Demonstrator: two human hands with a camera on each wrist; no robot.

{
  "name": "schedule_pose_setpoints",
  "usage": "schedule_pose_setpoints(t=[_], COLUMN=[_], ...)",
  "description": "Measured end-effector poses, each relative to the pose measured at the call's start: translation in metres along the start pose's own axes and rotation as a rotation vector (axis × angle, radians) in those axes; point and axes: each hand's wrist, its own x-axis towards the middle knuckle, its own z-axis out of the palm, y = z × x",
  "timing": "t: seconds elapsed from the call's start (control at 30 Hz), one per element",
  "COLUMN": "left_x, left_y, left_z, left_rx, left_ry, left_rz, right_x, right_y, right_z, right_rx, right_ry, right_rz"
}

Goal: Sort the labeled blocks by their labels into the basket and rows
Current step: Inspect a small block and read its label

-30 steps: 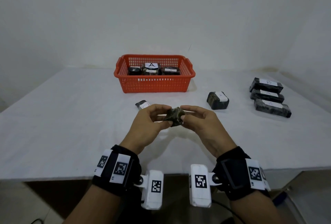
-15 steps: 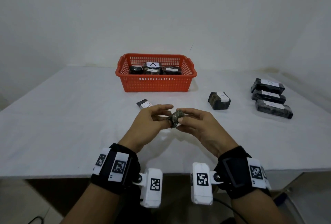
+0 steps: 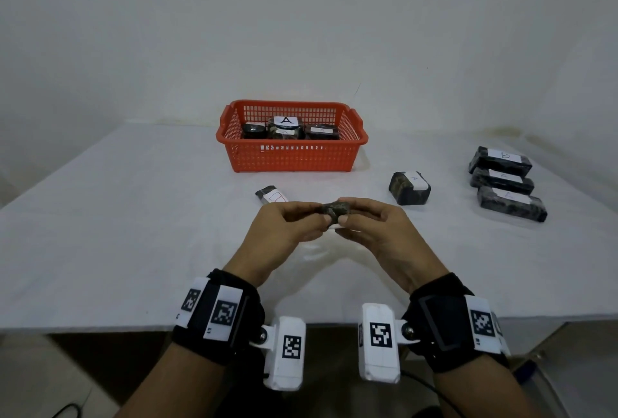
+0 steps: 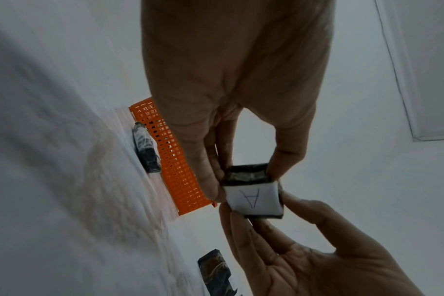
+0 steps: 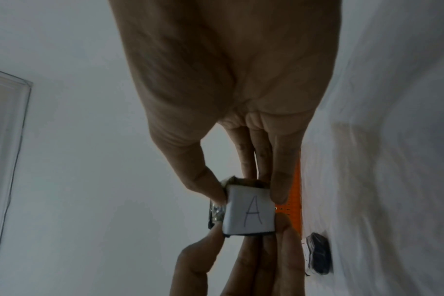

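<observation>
Now that the small block (image 3: 335, 211) has been turned label-down, both the left hand (image 3: 290, 224) and the right hand (image 3: 371, 224) pinch it, its "A" sending it to the orange basket (image 3: 291, 158) at twelve o'clock.

bare test room: plain white walls (image 3: 301, 16), white-covered table (image 3: 100, 233), nothing domestic.

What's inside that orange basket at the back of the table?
The orange basket holds three dark wrapped blocks with white labels; the middle block reads A. The near wall hides their lower parts and the basket floor.
</observation>
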Motion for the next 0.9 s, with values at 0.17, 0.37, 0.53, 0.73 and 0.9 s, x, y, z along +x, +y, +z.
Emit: schedule_pose_setpoints(t=[0.17, 0.37, 0.53, 0.73, 0.9], left_x=[0.0001, 0.0006, -0.0002, -0.0018, -0.0027], left_y=[-0.0007, 0.0, -0.0031, -0.0013, 0.0003], left_z=[0.0025, 0.0064, 0.0058, 0.005, 0.0024], left_rx=[-0.011, 0.024, 0.041, 0.011, 0.031], left_ry=[0.022, 0.035, 0.022, 0.005, 0.01], left_rz=[-0.018, -0.006, -0.011, -0.003, -0.005], right_x=[-0.0015, -0.0042, -0.0052, -0.0077, -0.0062], right_y=[0.0007, -0.0004, -0.0037, -0.0044, -0.0029], right_z=[0.0004, 0.0007, 0.0003, 0.0015, 0.0032], right_rx=[-0.023, -0.056, -0.076, -0.067, -0.061], right_ry=[0.03, 0.024, 0.047, 0.013, 0.041], right_rz=[-0.017, -0.02, -0.02, -0.032, -0.041])
